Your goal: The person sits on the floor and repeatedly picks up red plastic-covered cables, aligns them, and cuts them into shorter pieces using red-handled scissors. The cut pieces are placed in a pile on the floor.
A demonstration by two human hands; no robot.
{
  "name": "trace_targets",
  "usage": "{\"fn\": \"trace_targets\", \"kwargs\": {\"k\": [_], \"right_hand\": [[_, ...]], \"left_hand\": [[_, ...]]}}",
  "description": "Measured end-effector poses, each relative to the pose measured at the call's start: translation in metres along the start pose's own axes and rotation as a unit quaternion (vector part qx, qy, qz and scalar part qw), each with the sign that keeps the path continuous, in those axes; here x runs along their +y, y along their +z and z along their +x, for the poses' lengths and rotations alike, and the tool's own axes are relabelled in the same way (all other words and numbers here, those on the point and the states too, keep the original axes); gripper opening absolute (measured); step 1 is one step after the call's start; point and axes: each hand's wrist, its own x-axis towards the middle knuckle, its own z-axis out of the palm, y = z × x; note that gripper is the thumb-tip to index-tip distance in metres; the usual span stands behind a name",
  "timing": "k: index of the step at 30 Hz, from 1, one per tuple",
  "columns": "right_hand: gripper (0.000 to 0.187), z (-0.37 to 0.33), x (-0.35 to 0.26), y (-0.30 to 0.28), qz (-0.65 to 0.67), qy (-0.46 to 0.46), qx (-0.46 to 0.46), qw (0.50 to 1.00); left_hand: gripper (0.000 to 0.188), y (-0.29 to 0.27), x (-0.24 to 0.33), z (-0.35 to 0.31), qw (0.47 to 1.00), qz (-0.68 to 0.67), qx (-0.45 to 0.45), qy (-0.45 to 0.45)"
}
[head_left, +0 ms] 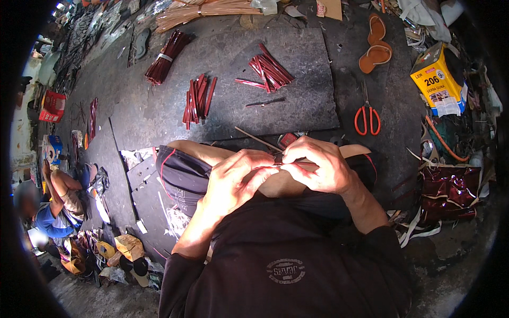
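Note:
Above my lap, my left hand [233,177] and my right hand [321,164] meet with their fingertips pinched together. Between the fingertips is a short dark red strip [278,159], mostly covered by the fingers. A thin tan strip [253,137] slants down toward the hands; whether either hand touches it I cannot tell. Just beyond the fingers lies a small red and dark object [288,139]. On the dark board [313,111] ahead are a loose pile of glossy dark red strips [271,69] and a smaller pile [197,100] to its left.
A tied red bundle [167,57] lies farther left, tan strips [207,11] at the back. To the right are orange-handled scissors [366,121], brown sandals [375,55], a yellow box [439,79] and glossy maroon material [450,188]. Another person [55,212] sits at far left.

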Motion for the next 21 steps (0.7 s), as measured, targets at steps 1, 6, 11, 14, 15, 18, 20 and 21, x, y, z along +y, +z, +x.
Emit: {"fn": "trace_targets", "kwargs": {"k": [1, 6, 11, 14, 15, 18, 20, 21], "right_hand": [[0.027, 0.000, 0.001, 0.001, 0.002, -0.003, 0.001, 1.000], [0.025, -0.002, -0.003, 0.010, -0.015, 0.026, 0.038, 0.999], [0.023, 0.002, -0.016, 0.012, -0.016, 0.079, 0.073, 0.994], [0.021, 0.005, -0.023, 0.013, -0.011, 0.095, 0.080, 0.992], [0.020, 0.005, -0.024, 0.013, -0.008, 0.099, 0.079, 0.992], [0.021, 0.007, -0.020, 0.012, 0.000, 0.091, 0.065, 0.994], [0.022, 0.009, -0.015, 0.010, -0.015, 0.038, 0.049, 0.998], [0.022, 0.010, -0.012, 0.009, -0.022, 0.011, 0.042, 0.999]], "left_hand": [[0.026, 0.000, 0.001, -0.002, 1.000, -0.015, 0.003, -0.014], [0.034, -0.008, 0.005, 0.000, 0.997, -0.025, -0.017, -0.067], [0.031, -0.005, 0.005, 0.000, 0.997, -0.023, 0.022, -0.071], [0.025, 0.000, 0.001, -0.005, 0.995, -0.037, 0.064, -0.067], [0.024, 0.001, 0.001, -0.005, 0.995, -0.043, 0.066, -0.064], [0.024, 0.000, 0.000, -0.004, 0.996, -0.039, 0.054, -0.052], [0.025, -0.002, 0.000, -0.004, 0.997, -0.035, 0.044, -0.050], [0.025, -0.002, -0.001, -0.005, 0.997, -0.035, 0.041, -0.051]]}}
